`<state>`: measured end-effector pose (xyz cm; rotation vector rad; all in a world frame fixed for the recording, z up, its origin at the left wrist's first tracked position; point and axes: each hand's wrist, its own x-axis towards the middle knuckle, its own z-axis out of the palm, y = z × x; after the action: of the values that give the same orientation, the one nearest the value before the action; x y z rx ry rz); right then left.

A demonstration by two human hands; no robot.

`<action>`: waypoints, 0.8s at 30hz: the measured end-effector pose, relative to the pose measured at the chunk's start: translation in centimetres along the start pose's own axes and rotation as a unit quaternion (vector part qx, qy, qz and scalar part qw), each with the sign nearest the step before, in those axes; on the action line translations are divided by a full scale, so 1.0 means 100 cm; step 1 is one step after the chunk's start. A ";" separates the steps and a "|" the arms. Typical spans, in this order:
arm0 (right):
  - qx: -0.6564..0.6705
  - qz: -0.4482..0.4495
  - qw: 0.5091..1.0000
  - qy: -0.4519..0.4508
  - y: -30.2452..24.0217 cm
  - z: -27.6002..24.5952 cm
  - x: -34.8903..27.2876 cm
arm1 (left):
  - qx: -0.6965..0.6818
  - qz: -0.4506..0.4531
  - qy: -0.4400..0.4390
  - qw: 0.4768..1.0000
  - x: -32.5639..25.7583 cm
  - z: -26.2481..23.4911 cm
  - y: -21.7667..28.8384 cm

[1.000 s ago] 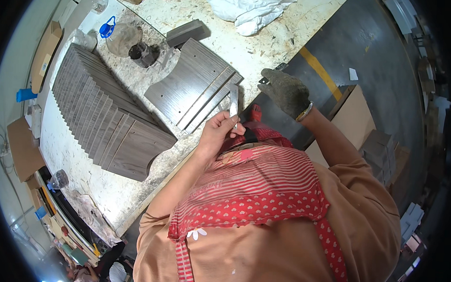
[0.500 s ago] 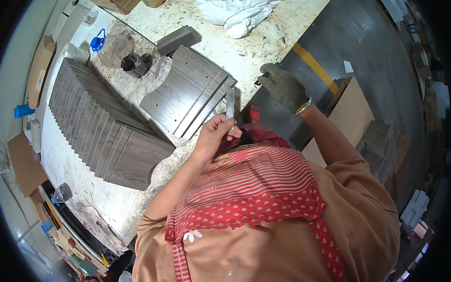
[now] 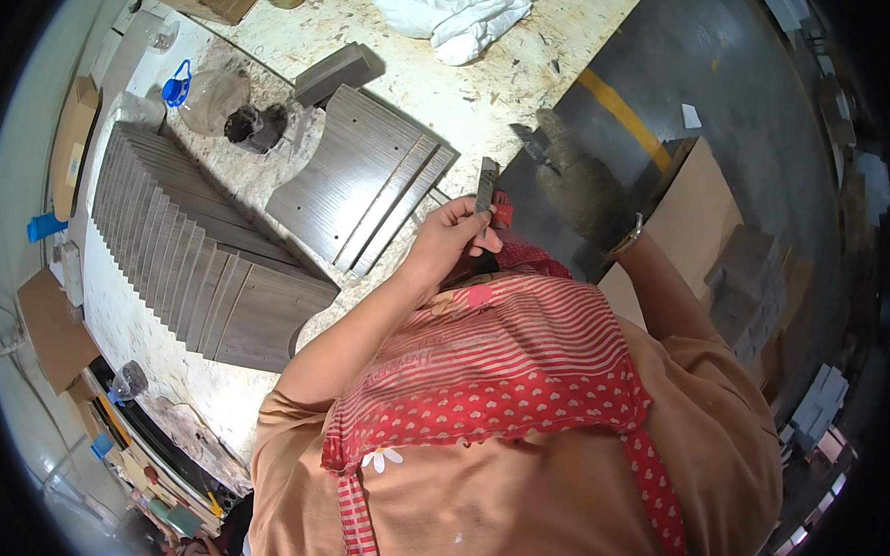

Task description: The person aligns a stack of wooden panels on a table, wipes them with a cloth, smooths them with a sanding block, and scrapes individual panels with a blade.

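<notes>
My bare left hand (image 3: 454, 241) pinches a narrow flat grey strip (image 3: 486, 184), which stands up from the fingers just off the table's edge. My right hand (image 3: 590, 190), in a dark work glove, is over the floor to the right and smeared by motion. A dark, flat, blade-like piece (image 3: 530, 141) sticks out from its fingers; its kind is too blurred to make out. Left of my hands, a grey wood-grain panel (image 3: 346, 177) with grooves and small holes lies on the table. Beside it, a long fanned stack of similar panels (image 3: 206, 255) leans in a row.
Behind the panel are a small grey block (image 3: 339, 71), a clear jug (image 3: 211, 101) with a blue cap, and a dark cup (image 3: 257, 126). A white cloth (image 3: 459, 19) lies at the far side. Cardboard (image 3: 667, 222) and a grey carton (image 3: 744, 284) stand at right.
My left hand has moved slightly right with the strip, away from the panel. The gloved right hand has come down and right, and the dark piece in it shows more.
</notes>
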<state>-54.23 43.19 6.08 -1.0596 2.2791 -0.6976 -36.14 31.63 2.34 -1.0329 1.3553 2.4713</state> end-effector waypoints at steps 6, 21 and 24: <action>-0.098 -0.179 0.978 -0.046 0.034 0.027 0.000 | -0.051 -0.055 0.008 0.997 0.012 0.012 0.008; -0.121 -0.281 0.940 -0.149 0.058 0.034 0.027 | -0.063 -0.054 0.042 0.996 0.024 0.025 0.017; -0.201 -0.197 0.947 -0.156 0.056 0.033 0.023 | -0.067 -0.052 0.036 0.996 0.025 0.024 0.018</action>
<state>-56.36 43.72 -0.50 -1.7158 1.9890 -0.1787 -39.94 31.98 2.84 -1.1996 1.1347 2.4991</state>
